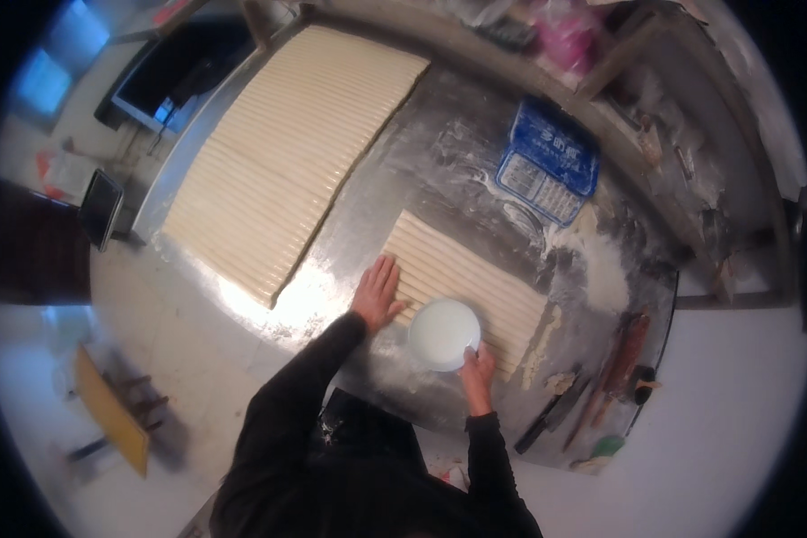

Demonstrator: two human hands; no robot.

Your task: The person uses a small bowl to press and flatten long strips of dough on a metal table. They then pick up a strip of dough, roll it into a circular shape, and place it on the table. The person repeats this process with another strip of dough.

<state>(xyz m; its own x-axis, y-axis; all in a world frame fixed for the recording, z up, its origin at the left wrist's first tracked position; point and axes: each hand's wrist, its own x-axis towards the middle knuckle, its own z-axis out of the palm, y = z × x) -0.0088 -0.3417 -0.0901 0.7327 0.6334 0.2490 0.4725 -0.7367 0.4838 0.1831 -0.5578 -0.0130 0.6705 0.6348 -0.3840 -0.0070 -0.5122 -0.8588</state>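
Observation:
My left hand (377, 296) lies with fingers extended on the left end of a smaller sheet of ridged pale dough strips (502, 300). My right hand (478, 369) grips the rim of a round white bowl (439, 332) with pale contents, held over that smaller sheet. A larger, glossy sheet of similar strips (287, 152) lies to the upper left on the metal work surface (430, 134). What lies under the bowl is hidden.
A blue scale (547, 157) stands behind the smaller sheet, near scattered flour (601, 269). A wooden rolling pin (614, 368) and dark tools (551, 417) lie at right. A monitor (170, 81), a small screen (99, 208) and a yellow tabletop (112, 408) are at left.

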